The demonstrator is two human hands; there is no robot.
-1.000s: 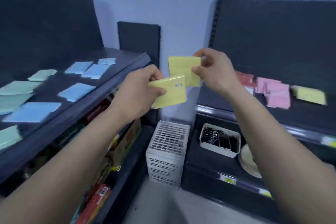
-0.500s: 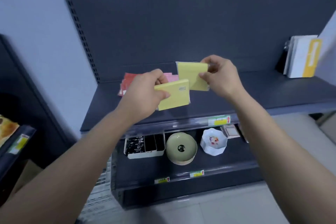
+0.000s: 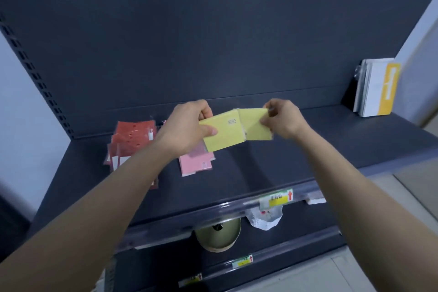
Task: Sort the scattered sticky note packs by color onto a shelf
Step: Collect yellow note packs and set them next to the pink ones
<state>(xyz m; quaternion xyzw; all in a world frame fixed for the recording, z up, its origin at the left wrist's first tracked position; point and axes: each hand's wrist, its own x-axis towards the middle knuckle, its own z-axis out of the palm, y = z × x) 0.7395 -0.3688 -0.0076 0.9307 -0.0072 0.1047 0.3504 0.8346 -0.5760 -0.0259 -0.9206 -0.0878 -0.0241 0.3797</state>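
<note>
My left hand (image 3: 187,125) grips a yellow sticky note pack (image 3: 224,133) by its left edge. My right hand (image 3: 282,118) pinches a second yellow pack (image 3: 257,125) at its upper right corner. The two packs overlap slightly and hang above the dark shelf (image 3: 272,168). On the shelf lie a pile of red packs (image 3: 132,140) at the left and pink packs (image 3: 195,163) just below my left hand, partly hidden by it.
White and yellow books or boxes (image 3: 376,87) stand at the shelf's far right. A price label (image 3: 276,199) sits on the shelf's front rail. Below are a green bowl (image 3: 218,236) and white dishes (image 3: 264,218) on a lower shelf.
The view has swung from the left shelf to face this shelf and come closer. Both hands have carried the yellow packs lower over it, and the packs now lie side by side.
</note>
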